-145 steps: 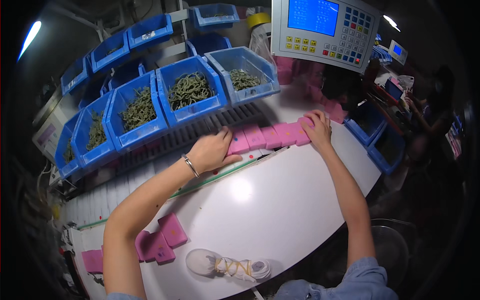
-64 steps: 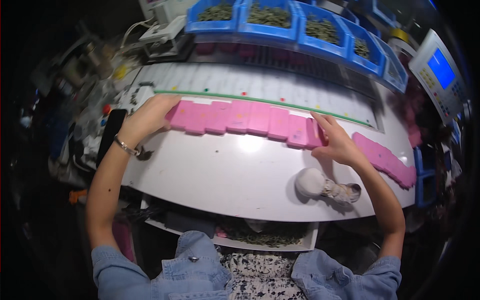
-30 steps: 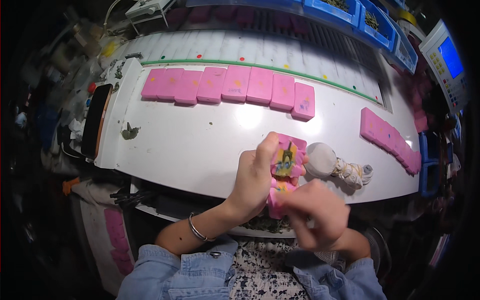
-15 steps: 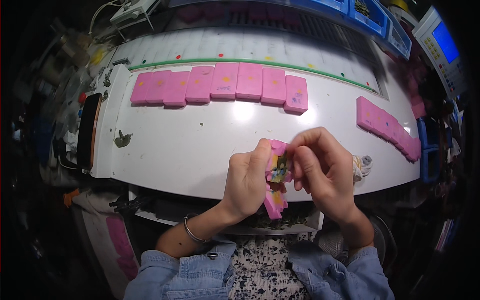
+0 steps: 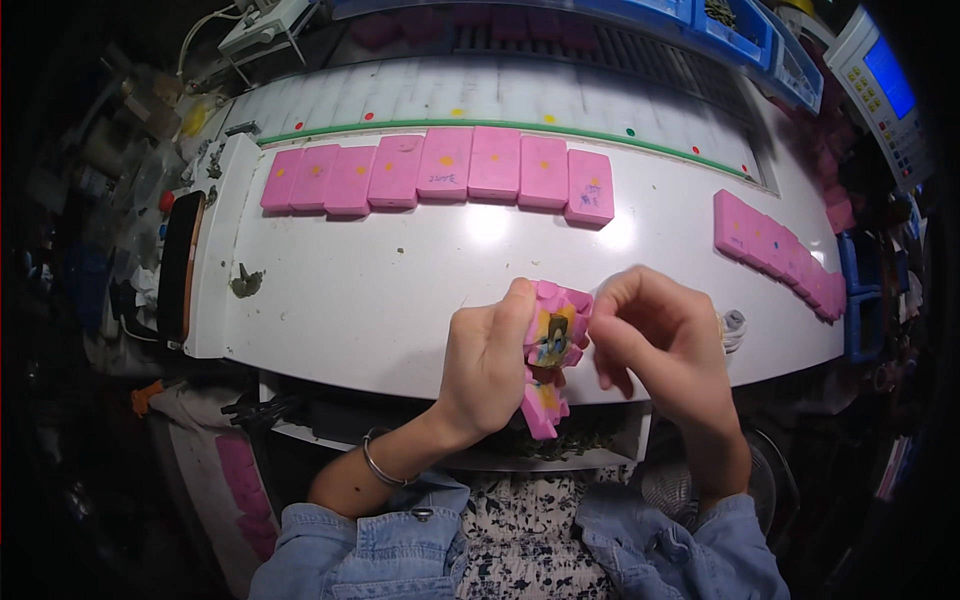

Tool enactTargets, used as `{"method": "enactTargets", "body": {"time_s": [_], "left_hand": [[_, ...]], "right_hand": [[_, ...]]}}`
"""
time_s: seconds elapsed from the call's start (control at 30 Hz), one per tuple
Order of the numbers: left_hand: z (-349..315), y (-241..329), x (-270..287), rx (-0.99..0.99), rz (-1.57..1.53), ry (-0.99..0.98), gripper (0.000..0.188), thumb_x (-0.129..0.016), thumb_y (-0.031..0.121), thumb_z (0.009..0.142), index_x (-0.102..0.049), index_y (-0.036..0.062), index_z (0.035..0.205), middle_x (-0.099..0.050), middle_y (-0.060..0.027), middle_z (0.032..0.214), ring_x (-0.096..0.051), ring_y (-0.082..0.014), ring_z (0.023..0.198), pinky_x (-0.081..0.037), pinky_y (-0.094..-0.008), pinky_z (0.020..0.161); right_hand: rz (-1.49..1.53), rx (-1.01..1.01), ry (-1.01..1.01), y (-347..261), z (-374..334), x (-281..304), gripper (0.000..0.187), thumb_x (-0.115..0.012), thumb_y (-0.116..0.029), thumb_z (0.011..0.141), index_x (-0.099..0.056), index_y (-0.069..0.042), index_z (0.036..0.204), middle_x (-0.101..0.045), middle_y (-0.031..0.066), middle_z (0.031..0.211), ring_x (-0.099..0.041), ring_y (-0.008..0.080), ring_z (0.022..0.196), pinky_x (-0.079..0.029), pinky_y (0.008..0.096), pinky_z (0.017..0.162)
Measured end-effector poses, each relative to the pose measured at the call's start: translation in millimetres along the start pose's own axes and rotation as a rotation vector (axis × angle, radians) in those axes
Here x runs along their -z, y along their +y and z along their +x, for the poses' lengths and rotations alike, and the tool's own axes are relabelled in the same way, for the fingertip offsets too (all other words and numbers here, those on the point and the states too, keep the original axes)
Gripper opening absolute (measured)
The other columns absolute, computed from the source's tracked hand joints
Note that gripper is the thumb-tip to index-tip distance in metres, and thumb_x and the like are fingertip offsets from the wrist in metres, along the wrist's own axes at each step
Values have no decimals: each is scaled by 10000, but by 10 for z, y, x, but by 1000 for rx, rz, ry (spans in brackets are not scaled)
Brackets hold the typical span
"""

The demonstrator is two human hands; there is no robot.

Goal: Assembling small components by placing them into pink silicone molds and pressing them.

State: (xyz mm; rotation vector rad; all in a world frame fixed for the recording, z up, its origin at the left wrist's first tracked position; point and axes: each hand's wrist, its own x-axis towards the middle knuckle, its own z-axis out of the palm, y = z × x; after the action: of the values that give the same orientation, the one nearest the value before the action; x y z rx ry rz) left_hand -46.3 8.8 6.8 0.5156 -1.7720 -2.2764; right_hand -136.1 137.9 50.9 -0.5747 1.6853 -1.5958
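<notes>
Eight pink blocks (image 5: 494, 172) lie in a row near the far edge of the tabletop (image 5: 350, 290); most carry a yellow dot, and two show blue handwriting. Other pink blocks (image 5: 768, 246) line up near its right edge, the nearest with small blue marks. Beyond the far right corner, a panel (image 5: 880, 95) has a lit blue screen and coloured keys, too small to read. A blue bin (image 5: 745, 36) beyond the far edge holds green bits, as does the drawer (image 5: 634, 440) under the front edge. Above that edge, the left hand (image 5: 485, 360) pinches an opened pink piece (image 5: 556, 335), yellow and blue inside. Beside it, the right hand's (image 5: 665, 335) fingers curl; whether they pinch anything, I cannot tell.
</notes>
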Motion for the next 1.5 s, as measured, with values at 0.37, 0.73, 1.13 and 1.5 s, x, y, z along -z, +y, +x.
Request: {"method": "enactTargets", "body": {"time_s": [0.37, 0.73, 1.13, 1.5], "left_hand": [[5, 4, 4, -108, 143, -12, 525, -253, 272, 954, -587, -83, 759, -609, -130, 619, -579, -140, 493, -489, -254, 468], [12, 201, -17, 20, 5, -51, 514, -282, 256, 966, -573, -72, 698, -577, -114, 560, -562, -141, 456, -466, -262, 437], [109, -210, 309, -348, 423, 288, 438, -292, 176, 970, -606, -50, 766, -593, -92, 784, -558, -139, 718, -450, -265, 712], [-115, 96, 50, -414, 492, 141, 319, -730, 86, 714, -638, 42, 1016, -614, -79, 915, -588, -178, 824, -466, -268, 722]], "right_hand": [[-209, 299, 132, 127, -17, -124, 100, -556, 37, 827, -595, 20, 918, -605, 82, 731, -581, 119, 603, -433, 228, 506], [-227, 245, -30, -6, 4, -30, 73, -604, 18, 805, -588, 14, 876, -575, 48, 731, -540, 41, 604, -410, 177, 489], [218, 50, 27, 155, 20, 136, 84, -584, 15, 840, -550, 55, 905, -615, 101, 785, -570, 93, 572, -442, 172, 452], [665, -61, 12, 296, 19, 93, 132, -528, -62, 893, -518, 52, 959, -595, 125, 749, -585, 146, 547, -458, 206, 426]]}}
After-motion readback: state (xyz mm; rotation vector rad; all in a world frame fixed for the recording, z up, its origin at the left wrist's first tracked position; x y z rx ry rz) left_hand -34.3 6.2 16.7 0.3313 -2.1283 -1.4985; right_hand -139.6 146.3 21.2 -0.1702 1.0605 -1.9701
